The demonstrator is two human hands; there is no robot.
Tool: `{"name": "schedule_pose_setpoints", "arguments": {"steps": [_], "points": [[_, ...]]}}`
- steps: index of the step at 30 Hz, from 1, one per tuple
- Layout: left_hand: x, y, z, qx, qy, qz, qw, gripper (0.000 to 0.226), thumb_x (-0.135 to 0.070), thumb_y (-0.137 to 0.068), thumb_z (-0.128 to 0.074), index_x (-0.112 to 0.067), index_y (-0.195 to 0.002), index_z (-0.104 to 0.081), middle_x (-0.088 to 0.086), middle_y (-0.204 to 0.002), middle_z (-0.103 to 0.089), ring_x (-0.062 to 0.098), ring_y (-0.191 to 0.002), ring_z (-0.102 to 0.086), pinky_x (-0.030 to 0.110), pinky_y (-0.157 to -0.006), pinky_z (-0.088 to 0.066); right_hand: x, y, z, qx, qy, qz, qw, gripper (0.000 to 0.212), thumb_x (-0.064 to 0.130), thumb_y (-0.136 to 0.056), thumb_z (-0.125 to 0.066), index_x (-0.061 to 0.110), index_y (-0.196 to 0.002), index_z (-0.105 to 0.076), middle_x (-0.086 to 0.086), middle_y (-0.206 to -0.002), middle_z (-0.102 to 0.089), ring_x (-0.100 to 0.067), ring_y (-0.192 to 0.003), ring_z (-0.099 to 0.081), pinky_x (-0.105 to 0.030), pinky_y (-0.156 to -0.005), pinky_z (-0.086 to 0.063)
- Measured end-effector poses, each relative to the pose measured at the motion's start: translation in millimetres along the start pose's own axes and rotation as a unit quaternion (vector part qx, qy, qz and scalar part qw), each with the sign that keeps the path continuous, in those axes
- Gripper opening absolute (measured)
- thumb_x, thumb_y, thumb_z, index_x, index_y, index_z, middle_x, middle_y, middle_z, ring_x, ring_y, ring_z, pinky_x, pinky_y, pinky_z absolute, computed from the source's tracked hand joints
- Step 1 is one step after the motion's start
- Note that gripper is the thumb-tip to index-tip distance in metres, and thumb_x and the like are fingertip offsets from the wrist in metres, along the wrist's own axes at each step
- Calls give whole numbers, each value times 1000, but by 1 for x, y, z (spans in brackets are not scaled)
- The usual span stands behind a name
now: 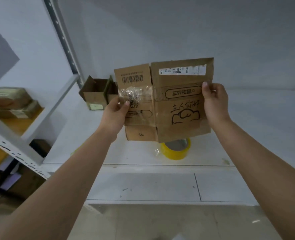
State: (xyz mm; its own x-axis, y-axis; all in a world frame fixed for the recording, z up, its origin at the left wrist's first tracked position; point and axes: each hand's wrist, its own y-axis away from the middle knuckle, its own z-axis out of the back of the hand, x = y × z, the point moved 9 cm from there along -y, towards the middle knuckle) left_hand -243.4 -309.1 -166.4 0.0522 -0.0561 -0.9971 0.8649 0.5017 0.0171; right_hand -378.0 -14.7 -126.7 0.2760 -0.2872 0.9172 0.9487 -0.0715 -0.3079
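A flattened cardboard box (165, 99), printed with a barcode, a shipping label and a drawn cartoon, is held upright in the air above the white surface (247, 132), with the left hand (116, 112) pinching its taped left edge and the right hand (215, 101) gripping its right edge. Just below and behind it a roll of yellow tape (176, 150) lies on the surface. Further left an open carton (94, 94) stands by the metal shelving (30, 146), which seems to hold more boxes.

The left forearm (74, 170) and right forearm (257, 161) are bare along their whole visible length, narrowing at the wrists. The left hand (116, 112), left of the flattened carton (177, 104), and the right hand (215, 101), at its right edge, show short, plain nails.
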Motion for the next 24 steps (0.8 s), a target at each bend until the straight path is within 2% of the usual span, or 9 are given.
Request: {"name": "schedule_pose_setpoints", "arguments": {"steps": [2, 6, 10, 14, 15, 18, 21, 23, 24], "points": [[3, -7, 5, -3, 13, 11, 1000, 21, -24, -101, -49, -25, -118, -62, -3, -108, -69, 18, -104, -64, 47, -99, -50, 2, -6, -15, 4, -20, -4, 1000, 36, 42, -98, -51, 8, -110, -55, 2, -104, -59, -11, -96, -57, -23, -83, -44], [7, -20, 24, -18, 42, 25, 999, 17, -26, -101, -50, -30, -113, -61, -4, -105, -69, 19, -103, -66, 48, -97, -51, 10, -10, -51, 25, -43, -8, 999, 35, 41, -98, -52, 8, -108, -57, 10, -96, -57, 0, -88, -56, -13, -73, -42], [12, -40, 41, -8, 75, 48, 996, 31, -39, -99, -50, -31, -129, -51, -1, -115, -65, 19, -107, -63, 48, -95, -51, 14, -6, -78, 39, -60, -17, 997, 28, 42, -97, -54, 14, -94, -56, 10, -91, -59, 4, -83, -57, -10, -68, -43], [17, -63, 47, 45, 89, 84, 992, 33, -49, -98, -46, -34, -127, -52, 2, -120, -63, 23, -113, -59, 54, -99, -47, 17, 3, -99, 42, -100, -44, 993, 35, 49, -94, -55, 17, -81, -56, -4, -92, -66, -16, -87, -66, -33, -78, -54], [18, -68, 48, 63, 86, 87, 990, 35, -50, -98, -45, -34, -129, -51, 2, -122, -62, 23, -115, -59, 54, -99, -47, 19, 7, -103, 34, -118, -52, 991, 37, 52, -92, -54, 17, -80, -57, -4, -91, -67, -17, -88, -66, -35, -80, -54], [22, -81, 55, 109, 82, 104, 985, 39, -53, -98, -42, -34, -132, -49, 3, -126, -61, 25, -119, -57, 54, -98, -47, 24, 22, -118, 8, -173, -79, 982, 45, 52, -92, -49, 9, -92, -64, -9, -97, -71, -22, -94, -69, -39, -85, -55], [24, -90, 65, 164, 61, 108, 979, 44, -56, -98, -39, -33, -134, -50, 3, -129, -61, 25, -120, -56, 53, -100, -47, 23, 45, -134, -20, -206, -116, 971, 59, 50, -92, -46, -5, -107, -62, -23, -112, -67, -36, -104, -65, -51, -96, -51], [26, -92, 69, 203, 49, 110, 972, 48, -59, -97, -37, -33, -136, -51, 2, -131, -60, 24, -123, -55, 53, -104, -43, 20, 64, -138, -49, -208, -142, 966, 63, 53, -88, -47, -7, -106, -58, -27, -109, -63, -38, -99, -63, -56, -99, -47], [28, -90, 71, 219, 49, 112, 968, 51, -61, -97, -36, -32, -135, -52, 1, -131, -61, 23, -124, -55, 53, -105, -42, 19, 74, -138, -61, -207, -151, 965, 59, 54, -87, -47, -1, -103, -59, -23, -104, -61, -33, -94, -62, -55, -99, -48]]}}
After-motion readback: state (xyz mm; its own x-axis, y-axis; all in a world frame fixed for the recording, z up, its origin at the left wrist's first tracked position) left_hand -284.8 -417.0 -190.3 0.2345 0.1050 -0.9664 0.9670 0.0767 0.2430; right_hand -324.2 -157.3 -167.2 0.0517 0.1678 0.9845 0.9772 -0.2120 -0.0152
